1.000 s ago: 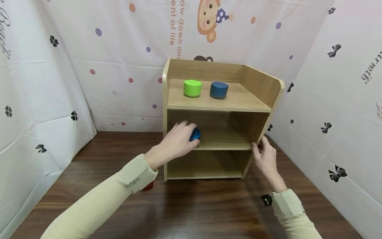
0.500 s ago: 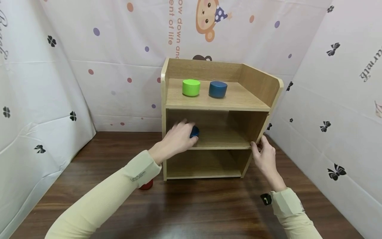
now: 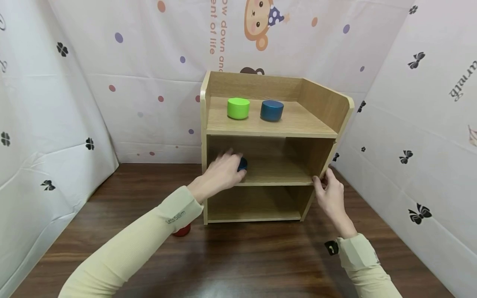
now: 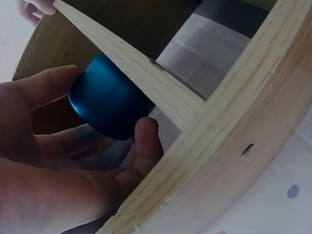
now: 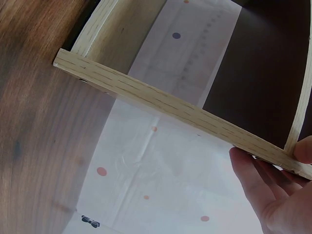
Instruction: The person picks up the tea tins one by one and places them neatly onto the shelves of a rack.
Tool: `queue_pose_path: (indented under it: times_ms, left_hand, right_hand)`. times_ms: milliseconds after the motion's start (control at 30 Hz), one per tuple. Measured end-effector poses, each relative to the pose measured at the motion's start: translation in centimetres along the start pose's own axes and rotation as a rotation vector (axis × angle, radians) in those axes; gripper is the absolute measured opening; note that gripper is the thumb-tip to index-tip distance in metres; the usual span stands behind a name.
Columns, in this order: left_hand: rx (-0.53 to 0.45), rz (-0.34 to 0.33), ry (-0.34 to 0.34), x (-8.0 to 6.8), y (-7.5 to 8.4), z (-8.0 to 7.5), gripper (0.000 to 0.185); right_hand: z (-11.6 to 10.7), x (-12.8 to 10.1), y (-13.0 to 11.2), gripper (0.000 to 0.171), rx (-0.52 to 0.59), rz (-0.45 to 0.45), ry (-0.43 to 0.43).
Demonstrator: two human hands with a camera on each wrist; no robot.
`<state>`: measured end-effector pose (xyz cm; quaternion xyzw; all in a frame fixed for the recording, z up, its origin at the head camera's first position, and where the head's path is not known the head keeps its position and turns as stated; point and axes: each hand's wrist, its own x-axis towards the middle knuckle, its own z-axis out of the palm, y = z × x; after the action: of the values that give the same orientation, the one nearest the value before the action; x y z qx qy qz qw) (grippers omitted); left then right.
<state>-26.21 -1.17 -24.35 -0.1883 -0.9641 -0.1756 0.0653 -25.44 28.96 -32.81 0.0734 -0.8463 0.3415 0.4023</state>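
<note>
My left hand (image 3: 220,174) reaches into the left part of the middle tier of a wooden shelf (image 3: 272,135). Its thumb and fingers are curled round a small blue round tin (image 4: 109,100), which the hand partly covers in the head view. On the shelf's right side, my right hand (image 3: 331,194) grips the edge of the side panel, level with the middle board. In the right wrist view, fingertips lie along the panel's outer face and the thumb is at the board's front. On the top tier stand a bright green tin (image 3: 238,109) and a darker blue tin (image 3: 271,111).
A red round object (image 3: 182,230) sits on the dark wooden table (image 3: 238,260), partly behind my left sleeve. A small black item (image 3: 331,247) shows beside the right cuff. Printed white cloth (image 3: 149,120) surrounds the table at the back and sides.
The blue tin in my left hand has gone from tilted to more upright and sunk slightly toward the middle board. My right hand keeps its grip on the shelf.
</note>
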Motion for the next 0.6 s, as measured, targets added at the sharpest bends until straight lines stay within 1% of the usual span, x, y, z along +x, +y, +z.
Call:
queue_pose_path:
  times_ms: [233,433,600]
  left_hand:
    - [0.018,-0.006,-0.02,0.06,0.0,0.0,0.05]
    - [0.004,0.001,-0.038,0.06,-0.14,0.02,0.056]
    - [-0.005,-0.004,-0.024,-0.18,-0.27,0.02,0.059]
  right_hand:
    - [0.01,0.01,-0.04,0.017,-0.01,0.006,-0.002]
    - [-0.03,-0.01,-0.08,0.018,-0.015,0.009,-0.004]
    - [-0.03,0.03,-0.06,0.019,-0.02,0.009,-0.008]
